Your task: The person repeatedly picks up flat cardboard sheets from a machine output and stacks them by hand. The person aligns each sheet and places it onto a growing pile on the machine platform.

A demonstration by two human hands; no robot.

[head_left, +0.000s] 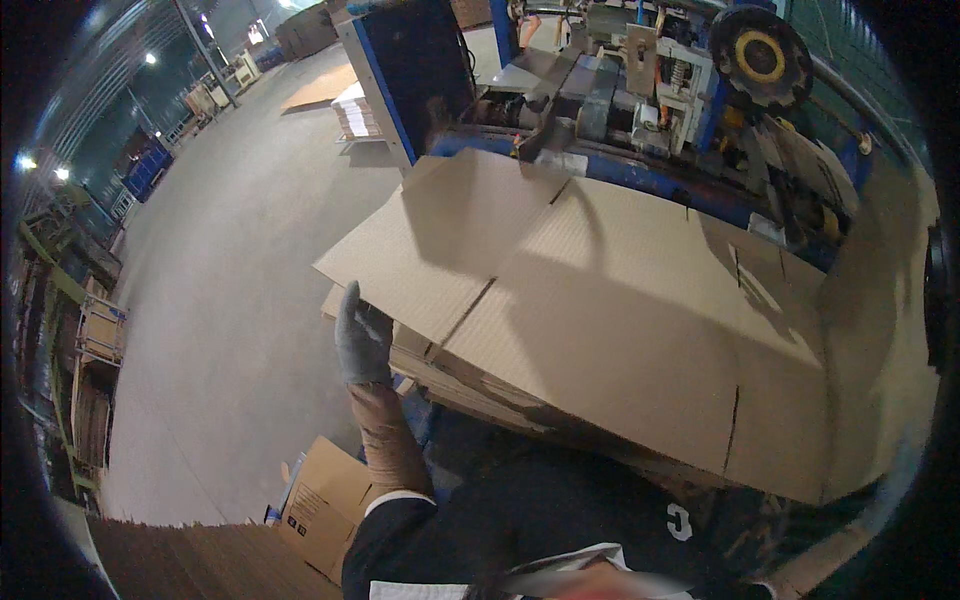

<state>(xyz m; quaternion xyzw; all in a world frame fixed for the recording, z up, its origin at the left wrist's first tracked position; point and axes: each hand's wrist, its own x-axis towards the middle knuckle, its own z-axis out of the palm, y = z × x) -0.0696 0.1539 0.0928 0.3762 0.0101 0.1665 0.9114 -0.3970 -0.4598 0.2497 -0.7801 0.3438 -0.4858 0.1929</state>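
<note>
The machine [655,178], with its blue frame and exposed rollers, fills the far side, close to the cardboard; a sleeve or glove straying past its blue rail could catch on those parts. In front of it, between machine and person, lies the wide cardboard sheet [620,310], on top of a stack [470,385] whose near edges look uneven — a lopsided push could set the pile sliding, since flat board gives little to hold it. The sheet's left corner juts past most of the layers below, so uneven support might make it bend or droop. The left hand [362,340], in a grey glove, is at that left edge with one finger upright along it; whether it pinches the board or only braces it, I cannot tell. The right hand [893,490] is a blur at the dim rim, its grip unreadable — if it pulls unevenly, the sheet could twist and tear at the narrow slots [466,312].
</note>
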